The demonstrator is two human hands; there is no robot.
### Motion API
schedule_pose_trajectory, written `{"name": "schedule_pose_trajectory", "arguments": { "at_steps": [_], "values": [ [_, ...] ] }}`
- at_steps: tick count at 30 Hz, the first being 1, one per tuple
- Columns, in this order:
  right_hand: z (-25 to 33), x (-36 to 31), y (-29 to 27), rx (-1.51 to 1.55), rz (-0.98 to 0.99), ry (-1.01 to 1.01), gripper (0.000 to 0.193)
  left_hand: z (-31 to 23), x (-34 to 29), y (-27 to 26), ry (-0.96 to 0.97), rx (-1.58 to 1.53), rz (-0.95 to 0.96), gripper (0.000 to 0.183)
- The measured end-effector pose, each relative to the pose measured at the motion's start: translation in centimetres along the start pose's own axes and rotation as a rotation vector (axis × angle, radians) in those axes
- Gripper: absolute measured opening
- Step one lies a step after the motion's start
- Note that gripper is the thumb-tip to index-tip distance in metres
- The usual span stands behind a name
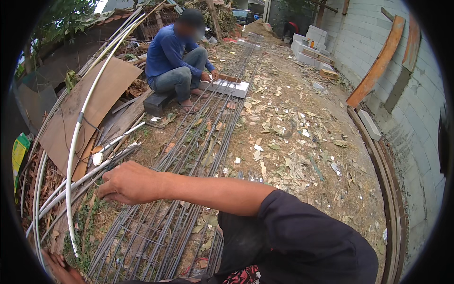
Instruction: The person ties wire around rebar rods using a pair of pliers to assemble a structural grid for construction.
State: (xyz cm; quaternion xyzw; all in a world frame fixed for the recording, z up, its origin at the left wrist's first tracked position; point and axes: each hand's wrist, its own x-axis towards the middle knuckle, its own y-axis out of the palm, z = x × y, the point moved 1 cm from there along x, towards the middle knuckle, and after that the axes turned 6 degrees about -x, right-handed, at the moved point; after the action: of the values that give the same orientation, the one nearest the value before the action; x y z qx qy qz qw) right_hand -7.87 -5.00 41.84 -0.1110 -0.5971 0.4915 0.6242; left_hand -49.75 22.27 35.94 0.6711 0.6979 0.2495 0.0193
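Observation:
My right arm reaches across to the left, over a long cage of steel reinforcing bars [156, 227]. My right hand [126, 183] is closed in a pinch, and a thin wire curves out beside its fingertips. Just beyond it lie grey and white plastic pipes [90, 176]. At the lower left rim my left hand [65, 270] shows only in part; its fingers are bent together, and what they hold, if anything, is hidden. The rebar cage runs away from me along the ground, with thin cross ties between its long bars.
Ahead, a person in a blue shirt [168, 52] sits on a dark block, hands at a white block [231, 88] under the bars. A brown board [90, 109] and debris lie left. Planks [378, 165] line the block wall [369, 52] at right. Dry leaves cover the ground.

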Motion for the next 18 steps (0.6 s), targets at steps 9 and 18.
{"name": "schedule_pose_trajectory", "arguments": {
  "at_steps": [9, 18],
  "values": [
    [0.9, -2.6, 2.9, -0.053, 0.031, 0.161, 0.01, -2.9, -21.2, 23.3, 0.74, 0.884, 0.596, 0.038],
    [-4.2, -4.5, -2.2, 0.042, -0.077, 0.188, 0.016, 0.4, -14.7, 19.9, 0.202, 0.812, 0.787, 0.019]
  ]
}}
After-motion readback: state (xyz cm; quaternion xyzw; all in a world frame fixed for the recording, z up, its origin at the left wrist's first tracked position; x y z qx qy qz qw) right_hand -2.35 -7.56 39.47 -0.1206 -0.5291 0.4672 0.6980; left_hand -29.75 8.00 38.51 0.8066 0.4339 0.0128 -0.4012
